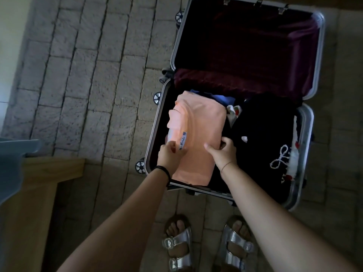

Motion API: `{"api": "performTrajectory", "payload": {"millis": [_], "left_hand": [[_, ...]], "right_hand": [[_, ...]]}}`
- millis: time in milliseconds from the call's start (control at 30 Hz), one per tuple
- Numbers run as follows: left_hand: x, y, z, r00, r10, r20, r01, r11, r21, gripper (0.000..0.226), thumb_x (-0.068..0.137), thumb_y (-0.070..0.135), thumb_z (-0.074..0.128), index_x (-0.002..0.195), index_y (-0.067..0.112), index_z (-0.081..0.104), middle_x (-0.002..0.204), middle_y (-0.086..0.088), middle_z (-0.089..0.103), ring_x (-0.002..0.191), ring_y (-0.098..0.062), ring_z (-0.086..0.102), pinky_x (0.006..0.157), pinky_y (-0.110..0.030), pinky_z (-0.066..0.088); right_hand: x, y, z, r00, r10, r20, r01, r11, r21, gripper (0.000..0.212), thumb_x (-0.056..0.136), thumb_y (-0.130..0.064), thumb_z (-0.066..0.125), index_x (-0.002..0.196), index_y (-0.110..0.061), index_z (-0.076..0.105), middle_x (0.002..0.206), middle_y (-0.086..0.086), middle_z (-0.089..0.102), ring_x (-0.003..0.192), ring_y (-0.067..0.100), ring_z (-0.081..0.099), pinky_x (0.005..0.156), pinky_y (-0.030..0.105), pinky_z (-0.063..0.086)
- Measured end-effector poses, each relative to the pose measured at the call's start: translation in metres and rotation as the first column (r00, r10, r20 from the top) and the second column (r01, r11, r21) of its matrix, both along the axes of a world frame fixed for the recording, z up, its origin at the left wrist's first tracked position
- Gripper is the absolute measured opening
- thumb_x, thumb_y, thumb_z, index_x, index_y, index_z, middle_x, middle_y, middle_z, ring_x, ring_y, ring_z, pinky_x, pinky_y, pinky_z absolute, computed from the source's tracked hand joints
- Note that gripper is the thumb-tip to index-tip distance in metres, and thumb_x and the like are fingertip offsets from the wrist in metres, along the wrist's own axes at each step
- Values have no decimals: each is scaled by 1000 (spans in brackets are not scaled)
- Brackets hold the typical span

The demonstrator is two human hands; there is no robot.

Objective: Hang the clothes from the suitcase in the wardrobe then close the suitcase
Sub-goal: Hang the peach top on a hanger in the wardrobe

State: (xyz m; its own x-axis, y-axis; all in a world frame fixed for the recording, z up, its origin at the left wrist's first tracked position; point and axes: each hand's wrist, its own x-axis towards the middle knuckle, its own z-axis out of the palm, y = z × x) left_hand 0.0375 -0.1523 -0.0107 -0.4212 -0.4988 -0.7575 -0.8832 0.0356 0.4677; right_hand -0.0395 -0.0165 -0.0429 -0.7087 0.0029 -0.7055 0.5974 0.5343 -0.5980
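Note:
An open suitcase (309,122) with a silver frame lies flat on the stone floor, its dark lid half spread out beyond. A folded peach garment (202,122) lies in the left part of the near half. My left hand (169,156) grips its left edge by a small label. My right hand (224,152) holds its right edge, fingers tucked under the fold. A black garment (263,134) with white stitching fills the right part. Blue cloth (222,99) and a white patterned piece (233,112) peek out behind the peach one.
A wooden piece of furniture (39,183) stands at the lower left with a blue-grey object (13,160) on it. My feet in silver sandals (180,246) stand just in front of the suitcase. Stone tile floor (88,75) stretches to the left.

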Motion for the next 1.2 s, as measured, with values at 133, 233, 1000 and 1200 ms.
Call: {"api": "performTrajectory", "payload": {"millis": [133,233,1000,1200], "left_hand": [[0,9,1,997,24,-67,-23,1000,17,34,90,21,62,65,16,38,62,1,40,55,-11,36,45,-15,31],[3,11,1,992,98,-85,-95,995,33,34,90,21,61,68,13,37,64,-1,39,56,-12,34,46,-16,29],[-34,-1,293,894,139,-426,14,941,338,61,66,44,82,118,21,61,103,0,73,94,-17,70,87,-41,56],[-57,1,455,834,-36,-551,274,893,356,47,72,27,81,116,20,63,104,-6,72,96,-22,69,86,-38,55]], "right_hand": [[8,-1,-7,1000,12,27,-12,1000,-4,65,71,-32,79,125,-9,52,123,15,56,108,28,59,96,43,48],[5,-2,-5,988,-132,79,139,986,-88,52,71,-28,80,111,-3,56,109,14,65,94,26,65,87,40,53],[-10,34,315,979,-57,196,180,698,-693,77,51,-44,88,114,-8,63,110,11,70,103,21,66,78,30,56],[-44,79,456,980,-134,-148,44,868,-495,53,75,-42,72,116,-14,58,120,3,62,110,9,59,94,30,48]]}}
